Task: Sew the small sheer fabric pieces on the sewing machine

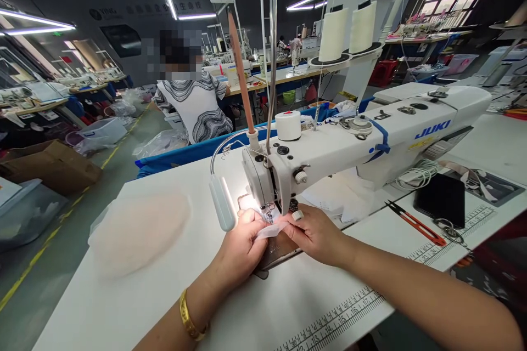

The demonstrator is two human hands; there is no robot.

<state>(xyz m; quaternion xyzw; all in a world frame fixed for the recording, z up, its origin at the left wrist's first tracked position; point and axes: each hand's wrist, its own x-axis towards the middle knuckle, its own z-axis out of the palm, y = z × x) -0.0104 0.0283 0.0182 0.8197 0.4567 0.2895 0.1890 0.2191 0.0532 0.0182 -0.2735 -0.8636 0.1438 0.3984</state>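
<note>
Near the centre of the frame, both hands meet at the needle of a white sewing machine (329, 148). The left hand (242, 247) and the right hand (315, 233) pinch a small white scrap of fabric (272, 229) between fingers and thumbs, one hand on each end, and hold it on the plate right under the needle. A lamp (222, 203) on a bent neck lights this spot from the left. The left wrist wears a gold bangle (188, 318); the right forefinger carries a pale ring or thimble (297, 215).

On the machine's arm, right of centre, blue letters read "JUKI". A white spool (288, 125) stands on top of the machine, and two large cones of pale thread (348, 33) stand on a stand behind it, in the upper middle.

The white counter (123, 307) has a printed ruler scale along its front edge in the lower right; its numbers are too small to read. At the left of the counter lies a stack of pale, rounded fabric pieces (138, 230). At the right lie red-handled thread snips (415, 224) and, just beside them, a black phone (440, 200).

In the upper left, a person in a striped top (193, 104) sits at another station. Writing on the far wall is unreadable.
</note>
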